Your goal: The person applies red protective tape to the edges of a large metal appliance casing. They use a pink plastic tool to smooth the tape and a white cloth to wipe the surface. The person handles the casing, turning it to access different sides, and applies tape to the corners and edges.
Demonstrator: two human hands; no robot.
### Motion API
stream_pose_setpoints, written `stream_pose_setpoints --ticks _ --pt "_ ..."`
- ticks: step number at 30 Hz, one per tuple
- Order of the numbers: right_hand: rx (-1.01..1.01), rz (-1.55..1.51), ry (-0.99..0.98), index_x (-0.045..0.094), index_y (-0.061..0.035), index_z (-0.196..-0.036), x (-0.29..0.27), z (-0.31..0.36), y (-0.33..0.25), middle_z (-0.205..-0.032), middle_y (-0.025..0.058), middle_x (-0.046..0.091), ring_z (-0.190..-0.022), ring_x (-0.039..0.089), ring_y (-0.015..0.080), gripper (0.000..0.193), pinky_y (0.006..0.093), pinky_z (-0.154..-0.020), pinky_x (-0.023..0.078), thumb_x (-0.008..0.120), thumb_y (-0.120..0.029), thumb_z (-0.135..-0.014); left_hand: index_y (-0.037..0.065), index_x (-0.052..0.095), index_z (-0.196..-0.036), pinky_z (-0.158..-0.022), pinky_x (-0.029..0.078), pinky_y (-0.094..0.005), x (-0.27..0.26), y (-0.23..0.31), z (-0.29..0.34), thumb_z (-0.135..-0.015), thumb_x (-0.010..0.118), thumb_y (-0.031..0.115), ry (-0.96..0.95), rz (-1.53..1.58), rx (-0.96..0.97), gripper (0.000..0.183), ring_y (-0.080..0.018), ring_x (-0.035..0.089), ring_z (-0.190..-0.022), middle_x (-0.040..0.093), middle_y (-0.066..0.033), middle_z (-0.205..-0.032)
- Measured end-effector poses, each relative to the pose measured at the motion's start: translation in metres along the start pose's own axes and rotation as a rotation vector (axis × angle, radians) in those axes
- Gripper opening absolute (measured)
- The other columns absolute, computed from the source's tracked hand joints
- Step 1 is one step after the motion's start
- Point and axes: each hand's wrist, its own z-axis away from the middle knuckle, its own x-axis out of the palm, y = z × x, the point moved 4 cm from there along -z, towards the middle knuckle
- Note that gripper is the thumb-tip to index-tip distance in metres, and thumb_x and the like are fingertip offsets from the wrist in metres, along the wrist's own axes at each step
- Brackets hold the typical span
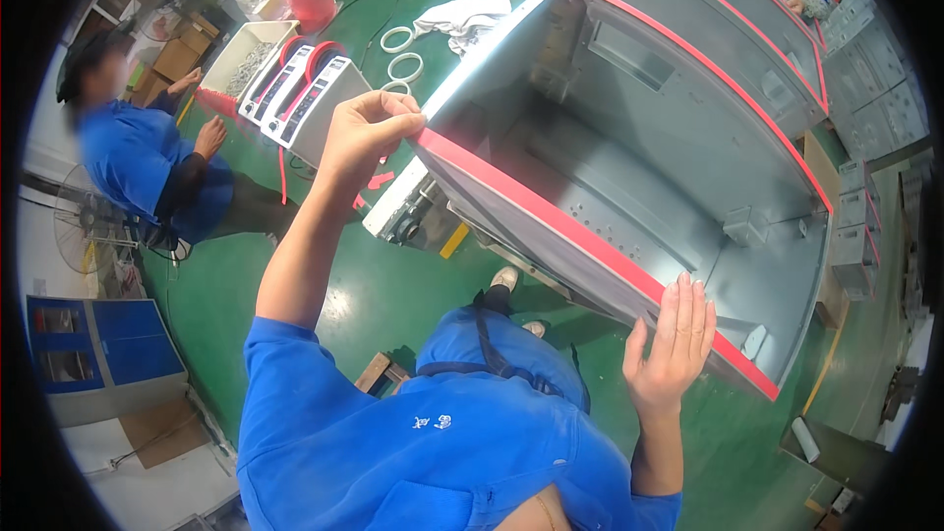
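Observation:
A large grey metal cabinet box (629,123) lies open side up in front of me, with red tape (551,199) along its rim. At the near left corner my left hand (374,128) is closed, thumb and forefinger pinched on the end of the red tape. My right hand (674,339) lies with fingers stretched out on the taped near edge, close to its right end. Small holes dot the inside of the box, and a small bracket box (745,226) sits at its right end. The tips of my left fingers are partly hidden.
Two white tape dispensers (310,103) with red rolls stand at left, by a white bin (258,54) of small parts. White rings (404,66) and a white cloth (462,20) lie beyond. A co-worker (147,152) stands left. More red-edged cabinets (708,34) stand behind the box.

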Motion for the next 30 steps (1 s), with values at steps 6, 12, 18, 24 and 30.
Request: stream_pose_setpoints --ticks 6,12,18,24,30 --pt "0.051 -0.043 0.003 0.049 0.0061 -0.115 -0.002 -0.002 -0.001 -0.118 0.0209 0.051 -0.113 0.046 0.0350 0.044 0.0457 -0.098 0.029 0.057 -0.009 -0.074 0.005 0.057 -0.065 -0.043 0.029 -0.0167 0.001 0.003 0.001 -0.065 0.067 0.008 0.012 -0.056 0.004 0.011 -0.0032 0.043 -0.051 0.059 -0.0031 -0.077" --pt "0.052 -0.058 0.008 0.048 0.0064 -0.115 -0.001 -0.001 0.001 -0.118 0.0213 0.051 -0.113 0.046 0.0356 0.045 0.0464 -0.098 0.029 0.058 -0.008 -0.073 0.005 0.056 -0.064 -0.044 0.030 -0.0163 0.003 0.006 0.002 -0.066 0.066 0.007 0.010 -0.062 -0.004 0.011 -0.0034 0.044 -0.053 0.059 -0.0030 -0.077" --pt "0.074 -0.114 0.076 0.046 0.0072 -0.116 -0.003 0.002 0.004 -0.118 0.0230 0.050 -0.113 0.046 0.0371 0.046 0.0481 -0.097 0.030 0.057 -0.008 -0.074 0.005 0.055 -0.067 -0.051 0.033 -0.0168 0.003 0.003 0.004 -0.069 0.066 0.004 0.022 -0.080 -0.040 0.011 -0.0056 0.049 -0.062 0.057 -0.0033 -0.083" --pt "0.101 -0.149 0.099 0.045 0.0074 -0.117 -0.006 0.002 0.005 -0.118 0.0236 0.050 -0.113 0.046 0.0385 0.047 0.0491 -0.096 0.030 0.057 -0.008 -0.074 0.004 0.055 -0.067 -0.050 0.033 -0.0164 0.007 0.004 0.003 -0.068 0.066 0.003 0.037 -0.006 -0.008 0.011 -0.0052 0.049 -0.061 0.058 -0.0032 -0.080" --pt "0.176 -0.098 0.153 0.045 0.0086 -0.116 -0.014 0.010 0.017 -0.118 0.0234 0.050 -0.113 0.045 0.0388 0.048 0.0492 -0.097 0.029 0.058 -0.011 -0.074 0.003 0.055 -0.069 -0.050 0.033 -0.0166 0.002 0.001 0.000 -0.070 0.064 0.002 -0.029 0.032 0.038 0.009 -0.0062 0.049 -0.061 0.058 -0.0046 -0.079"
